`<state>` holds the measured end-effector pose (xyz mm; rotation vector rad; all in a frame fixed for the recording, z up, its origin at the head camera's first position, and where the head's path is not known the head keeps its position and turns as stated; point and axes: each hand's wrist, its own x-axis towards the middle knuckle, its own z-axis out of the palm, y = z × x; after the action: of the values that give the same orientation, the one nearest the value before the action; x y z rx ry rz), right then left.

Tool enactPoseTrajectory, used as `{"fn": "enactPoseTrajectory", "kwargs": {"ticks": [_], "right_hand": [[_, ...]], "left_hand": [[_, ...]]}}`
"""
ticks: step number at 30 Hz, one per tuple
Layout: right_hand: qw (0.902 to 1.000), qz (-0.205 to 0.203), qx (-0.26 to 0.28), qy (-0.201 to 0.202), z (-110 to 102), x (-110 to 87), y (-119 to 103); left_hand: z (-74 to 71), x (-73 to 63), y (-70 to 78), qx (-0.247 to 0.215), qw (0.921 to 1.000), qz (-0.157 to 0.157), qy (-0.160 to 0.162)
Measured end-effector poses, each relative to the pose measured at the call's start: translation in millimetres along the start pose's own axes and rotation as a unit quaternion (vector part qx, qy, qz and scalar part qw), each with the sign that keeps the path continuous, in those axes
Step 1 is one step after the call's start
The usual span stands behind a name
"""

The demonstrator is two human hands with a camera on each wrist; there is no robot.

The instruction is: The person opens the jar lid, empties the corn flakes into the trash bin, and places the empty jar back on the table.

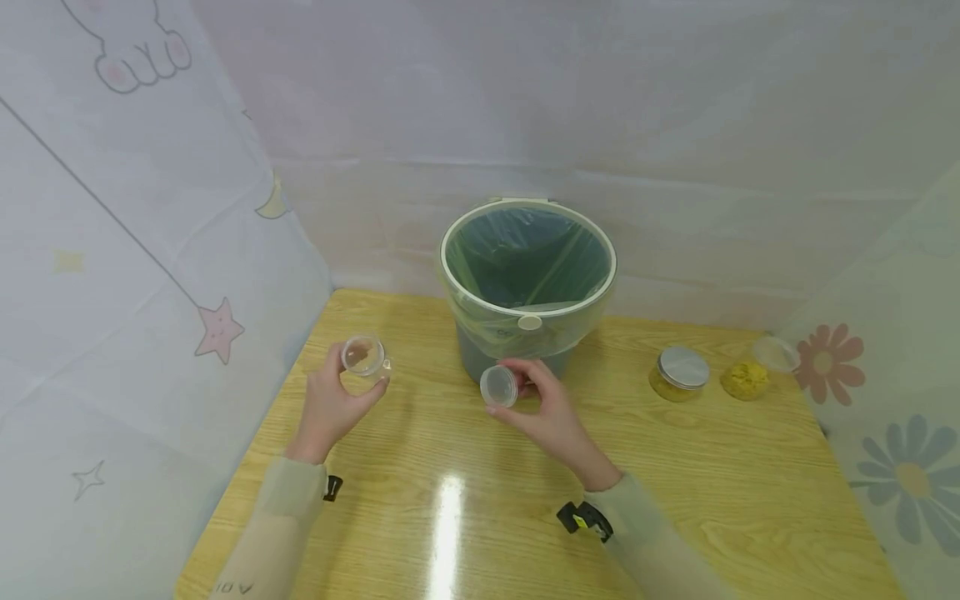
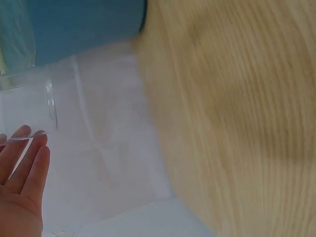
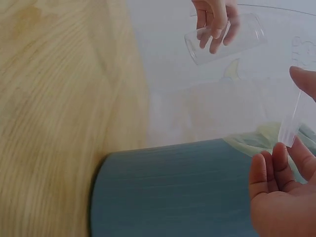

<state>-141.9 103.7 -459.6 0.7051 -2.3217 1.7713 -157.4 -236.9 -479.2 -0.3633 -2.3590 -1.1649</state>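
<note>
A clear, see-through jar point(image 1: 363, 357) is gripped by my left hand point(image 1: 336, 400) over the left part of the table; the right wrist view shows its tilted cylinder point(image 3: 247, 37) with nothing visible inside. My right hand point(image 1: 543, 408) pinches a translucent round screw lid point(image 1: 498, 387) by its rim, just in front of the bin. Jar and lid are apart. In the left wrist view the fingers point(image 2: 29, 168) of my left hand lie along the jar point(image 2: 27, 103).
A blue-grey bin point(image 1: 471, 350) with a white rim and a thin bag liner stands at the back middle. To its right sit a jar with a silver lid point(image 1: 684, 367) and an open clear container of yellow stuff point(image 1: 746, 380). Patterned cloth surrounds the wooden table point(image 1: 360, 517).
</note>
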Motion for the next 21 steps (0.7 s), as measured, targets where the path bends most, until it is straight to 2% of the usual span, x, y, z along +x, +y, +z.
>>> {"fn": "enactPoseTrajectory", "kwargs": {"ticks": [6,12,21], "right_hand": [[0.9994,0.023,-0.006,-0.024,14.1,4.0,2.4],[0.998,0.041,-0.033,-0.035,26.4,6.0,27.1],[0.9935,0.082,-0.058,-0.053,37.4,6.5,56.1]], "left_hand": [[1.4,-15.3,-11.9,-0.001,0.9974,-0.038,-0.061],[3.3,-25.9,-26.8,0.02,0.9959,-0.047,-0.074],[9.4,-32.7,-41.2,0.028,0.9906,-0.086,-0.102]]}}
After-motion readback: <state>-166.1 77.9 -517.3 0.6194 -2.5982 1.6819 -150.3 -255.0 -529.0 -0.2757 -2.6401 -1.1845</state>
